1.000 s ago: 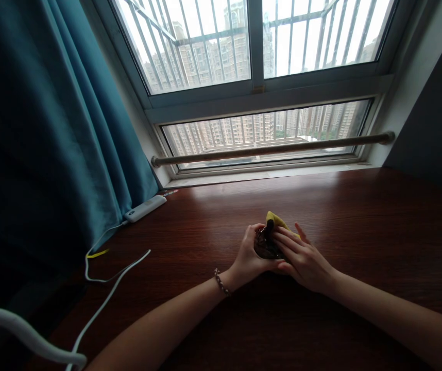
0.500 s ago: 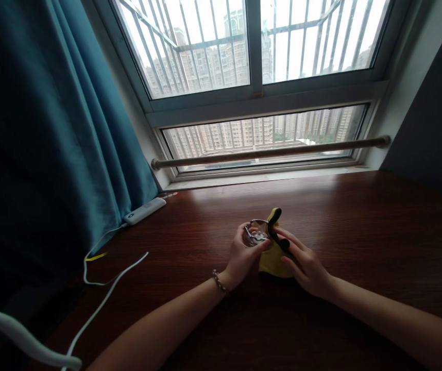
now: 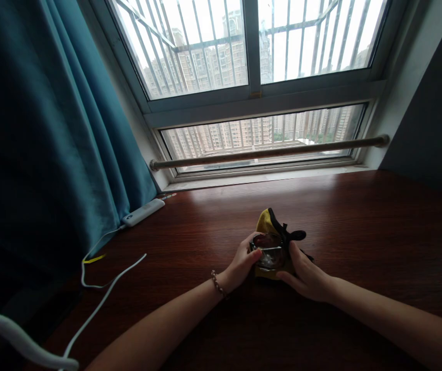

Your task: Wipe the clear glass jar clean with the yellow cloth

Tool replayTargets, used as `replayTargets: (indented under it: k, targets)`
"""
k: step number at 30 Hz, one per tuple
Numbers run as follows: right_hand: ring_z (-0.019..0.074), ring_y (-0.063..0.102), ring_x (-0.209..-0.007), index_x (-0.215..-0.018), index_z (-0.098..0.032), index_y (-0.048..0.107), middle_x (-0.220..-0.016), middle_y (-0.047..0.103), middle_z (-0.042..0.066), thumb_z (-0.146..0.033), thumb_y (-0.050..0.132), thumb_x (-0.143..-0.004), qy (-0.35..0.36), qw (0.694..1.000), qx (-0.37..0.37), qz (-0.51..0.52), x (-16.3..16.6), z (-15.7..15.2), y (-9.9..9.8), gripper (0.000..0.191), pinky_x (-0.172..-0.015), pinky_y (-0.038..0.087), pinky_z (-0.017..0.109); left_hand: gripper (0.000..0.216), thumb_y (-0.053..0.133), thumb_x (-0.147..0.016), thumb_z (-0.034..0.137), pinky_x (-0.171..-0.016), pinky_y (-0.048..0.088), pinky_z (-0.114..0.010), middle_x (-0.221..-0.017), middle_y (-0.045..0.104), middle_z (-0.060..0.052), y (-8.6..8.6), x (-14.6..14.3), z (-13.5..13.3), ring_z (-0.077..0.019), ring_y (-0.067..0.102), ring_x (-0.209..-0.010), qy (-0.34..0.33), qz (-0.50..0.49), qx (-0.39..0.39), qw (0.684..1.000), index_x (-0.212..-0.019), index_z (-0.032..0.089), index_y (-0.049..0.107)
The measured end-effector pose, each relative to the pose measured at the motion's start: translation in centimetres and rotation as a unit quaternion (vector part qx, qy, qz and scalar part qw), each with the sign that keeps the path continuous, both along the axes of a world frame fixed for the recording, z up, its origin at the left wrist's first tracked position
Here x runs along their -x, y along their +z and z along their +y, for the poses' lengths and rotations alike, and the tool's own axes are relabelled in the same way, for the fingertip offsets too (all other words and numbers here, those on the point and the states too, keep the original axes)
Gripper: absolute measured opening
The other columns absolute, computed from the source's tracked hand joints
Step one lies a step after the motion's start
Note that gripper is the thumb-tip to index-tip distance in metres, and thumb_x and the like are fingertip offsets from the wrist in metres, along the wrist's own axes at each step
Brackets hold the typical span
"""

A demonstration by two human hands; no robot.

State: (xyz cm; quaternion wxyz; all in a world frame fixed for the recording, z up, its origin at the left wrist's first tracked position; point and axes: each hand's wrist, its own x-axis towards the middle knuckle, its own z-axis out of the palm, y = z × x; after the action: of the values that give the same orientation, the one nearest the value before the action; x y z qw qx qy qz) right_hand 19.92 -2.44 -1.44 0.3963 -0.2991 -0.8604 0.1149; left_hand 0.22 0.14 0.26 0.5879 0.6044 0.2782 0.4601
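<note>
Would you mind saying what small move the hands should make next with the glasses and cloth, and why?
Probably rub the lens through the cloth: the left hand and right hand hold the glasses together over the yellow cloth above the table, one dark temple sticking out.

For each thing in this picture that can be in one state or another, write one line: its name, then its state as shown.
Glasses: lenses held between both hands, dark arm unfolded and sticking out.
Yellow cloth: bunched behind the glasses, off the desk.
Left hand: gripping the glasses' left edge.
Right hand: closed on the glasses and cloth.
Curtain: drawn aside to the left.
Window: shut, as far as shows.
White cable: lying loose on the desk.
</note>
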Motion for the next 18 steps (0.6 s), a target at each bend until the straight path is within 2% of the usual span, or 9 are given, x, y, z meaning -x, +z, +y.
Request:
replayTargets:
  k: [3, 6, 8, 11, 13, 15, 18]
  targets:
    - [0.0292, 0.057, -0.090, -0.122, -0.015, 0.027, -0.097, 0.053, 0.016, -0.037, 0.050, -0.090, 0.006, 1.000, 0.014, 0.014, -0.2, 0.1, -0.1, 0.045, -0.072, 0.053, 0.040, 0.067, 0.071, -0.059, 0.061, -0.081, 0.043, -0.031, -0.097, 0.061, -0.008, 0.3, 0.2, 0.0, -0.0219, 0.054, -0.091, -0.014, 0.029, -0.027, 0.999, -0.105, 0.014, 0.057]
    - [0.0260, 0.058, -0.087, -0.121, -0.018, 0.033, -0.100, 0.054, 0.013, -0.032, 0.052, -0.089, -0.003, 0.998, 0.019, 0.064, -0.1, 0.2, 0.0, 0.040, -0.075, 0.052, 0.037, 0.069, 0.068, -0.060, 0.065, -0.081, 0.043, -0.032, -0.097, 0.060, -0.009, 0.1, 0.2, 0.2, -0.0223, 0.055, -0.091, -0.023, 0.041, -0.036, 0.998, -0.104, 0.012, 0.057]
    - [0.0246, 0.058, -0.088, -0.122, -0.019, 0.038, -0.101, 0.056, 0.011, -0.029, 0.053, -0.089, -0.020, 0.994, 0.016, 0.108, -0.1, 0.3, 0.2, 0.037, -0.077, 0.051, 0.034, 0.074, 0.070, -0.060, 0.062, -0.084, 0.044, -0.033, -0.103, 0.059, -0.011, -0.2, 0.1, 0.3, -0.0241, 0.056, -0.096, -0.035, 0.041, -0.032, 0.998, -0.112, 0.013, 0.052]
    - [0.0238, 0.057, -0.096, -0.119, -0.018, 0.047, -0.104, 0.057, 0.009, -0.026, 0.049, -0.092, -0.036, 0.985, 0.038, 0.165, 0.1, 0.6, 0.5, 0.027, -0.082, 0.048, 0.031, 0.089, 0.082, -0.053, 0.042, -0.091, 0.044, -0.037, -0.117, 0.055, -0.012, 0.1, -0.3, -0.3, -0.0268, 0.054, -0.109, -0.065, 0.045, -0.031, 0.996, -0.127, 0.018, 0.038]
    - [0.0216, 0.058, -0.093, -0.111, -0.016, 0.053, -0.102, 0.059, 0.008, -0.025, 0.042, -0.096, -0.029, 0.981, 0.070, 0.181, 0.2, 0.7, 0.8, 0.021, -0.080, 0.047, 0.028, 0.096, 0.086, -0.046, 0.025, -0.098, 0.040, -0.039, -0.122, 0.054, -0.011, 0.7, -0.6, -0.9, -0.0281, 0.051, -0.115, -0.087, 0.061, -0.038, 0.994, -0.129, 0.020, 0.038]
    - [0.0175, 0.059, -0.077, -0.097, -0.015, 0.055, -0.087, 0.060, 0.006, -0.026, 0.037, -0.098, -0.014, 0.977, 0.096, 0.188, 0.3, 0.8, 1.0, 0.022, -0.068, 0.046, 0.025, 0.089, 0.085, -0.045, 0.017, -0.100, 0.040, -0.040, -0.120, 0.056, -0.010, 1.2, -0.7, -1.3, -0.0284, 0.051, -0.115, -0.096, 0.075, -0.041, 0.992, -0.124, 0.019, 0.045]
    - [0.0148, 0.054, -0.064, -0.090, -0.013, 0.055, -0.075, 0.058, 0.004, -0.029, 0.035, -0.099, 0.002, 0.973, 0.120, 0.198, 0.3, 0.9, 1.4, 0.027, -0.059, 0.044, 0.024, 0.074, 0.084, -0.049, 0.018, -0.094, 0.044, -0.039, -0.111, 0.060, -0.010, 1.3, -0.7, -1.3, -0.0273, 0.056, -0.107, -0.081, 0.067, -0.028, 0.994, -0.115, 0.015, 0.050]
